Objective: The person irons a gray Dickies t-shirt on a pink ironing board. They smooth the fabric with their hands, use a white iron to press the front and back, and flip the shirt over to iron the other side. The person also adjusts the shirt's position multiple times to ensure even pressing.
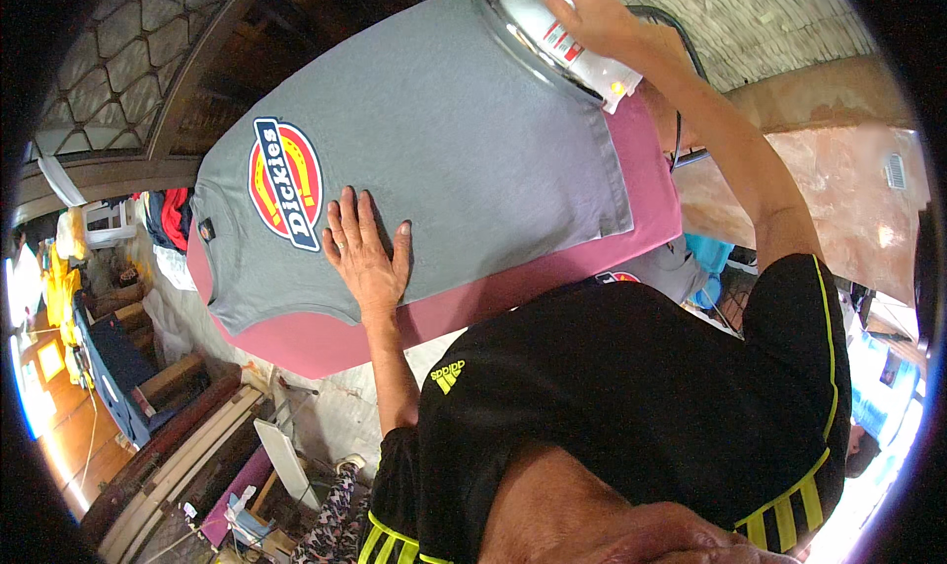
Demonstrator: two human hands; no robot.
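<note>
A grey T-shirt [444, 130] with a red, yellow and dark blue printed logo is spread over a pink ironing board [326, 355], its neck end toward the left. My left hand [370, 258] lies flat on the shirt beside the logo, fingers spread. At the far right, my right hand [592, 16] is wrapped round the top of a white steam iron [562, 36]. The iron's metal edge meets the shirt near its hem. Part of the handle is hidden by my fingers.
Red and dark folded clothes [173, 219] sit beyond the board's left end. Lower left are wooden planks [187, 465] and a blue panel [109, 376]. A metal lattice [128, 61] stands at the far left. Another grey garment [666, 268] hangs below the board's near edge, by a light-blue object [708, 258].
</note>
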